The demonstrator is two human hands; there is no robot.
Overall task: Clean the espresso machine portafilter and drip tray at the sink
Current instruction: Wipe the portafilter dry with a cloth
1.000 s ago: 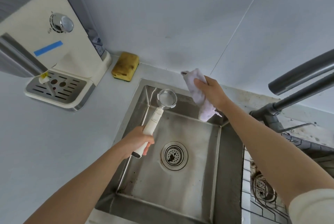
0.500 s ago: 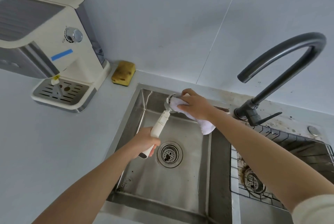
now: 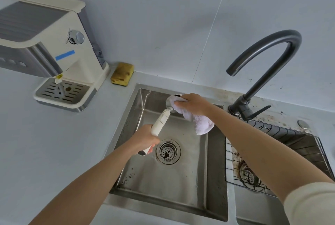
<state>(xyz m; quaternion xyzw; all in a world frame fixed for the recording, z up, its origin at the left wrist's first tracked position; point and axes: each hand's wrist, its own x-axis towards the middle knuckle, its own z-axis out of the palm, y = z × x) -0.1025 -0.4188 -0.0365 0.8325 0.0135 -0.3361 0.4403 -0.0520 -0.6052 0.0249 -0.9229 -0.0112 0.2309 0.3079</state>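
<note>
Head view: one portafilter (image 3: 160, 122), one cloth (image 3: 202, 123), two hands: left (image 3: 145, 138), right (image 3: 194, 105).

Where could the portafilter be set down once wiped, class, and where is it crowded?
Free: the counter between the espresso machine and the sink; the sink floor nearer than the drain. Crowded: the sink's far end, where the right hand holds a cloth on the portafilter; a wire rack sits to its right.
</note>
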